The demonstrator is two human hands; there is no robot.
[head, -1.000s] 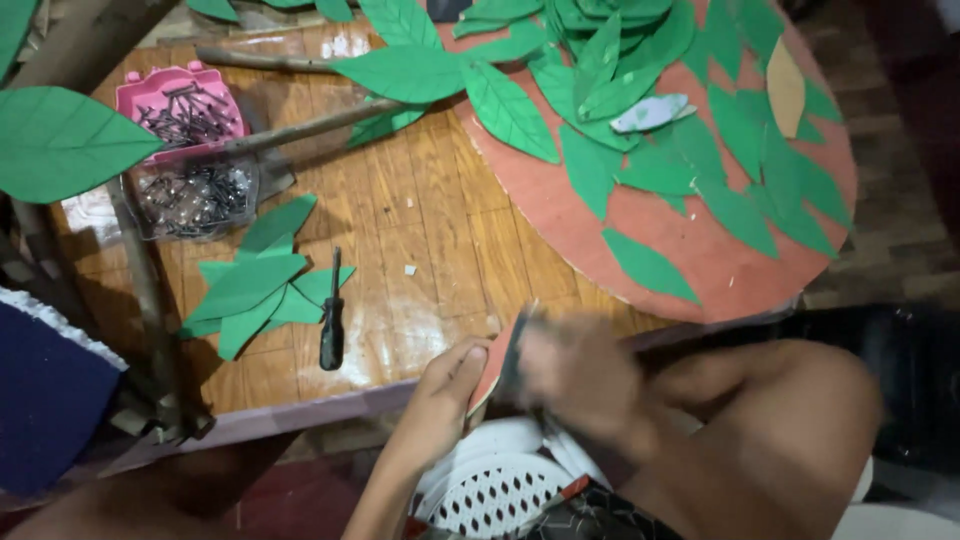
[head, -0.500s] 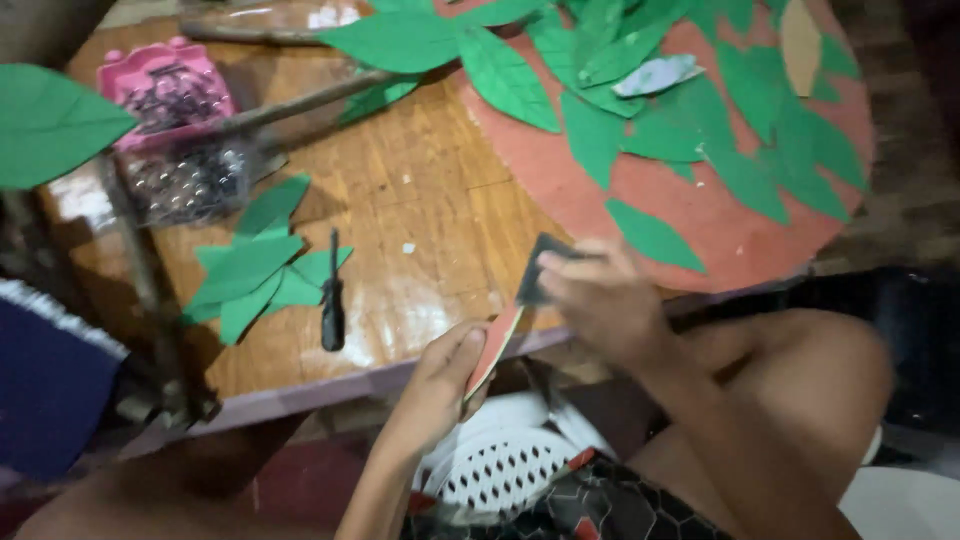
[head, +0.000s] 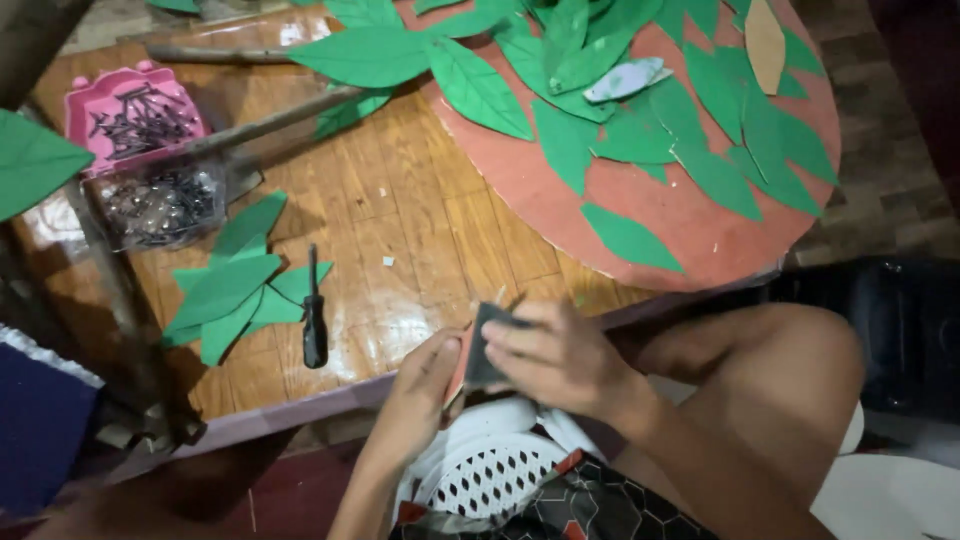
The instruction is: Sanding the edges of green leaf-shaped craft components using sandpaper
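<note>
Both hands at tabletop [head: 400,200] edge: left hand [head: 425,385] and right hand [head: 560,355] grasping one dark cutout [head: 490,345] between them, held over white stool [head: 490,470]. Screwdriver [head: 314,315] and green leaves [head: 235,285] lie left of them, apart

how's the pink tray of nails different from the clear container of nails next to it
The pink tray is opaque with a scalloped top edge; the clear container is see-through, so its nails show through the walls. The pink tray sits farther back on the wooden table, the clear container nearer the loose green leaves. Both hold dark nails.
</note>
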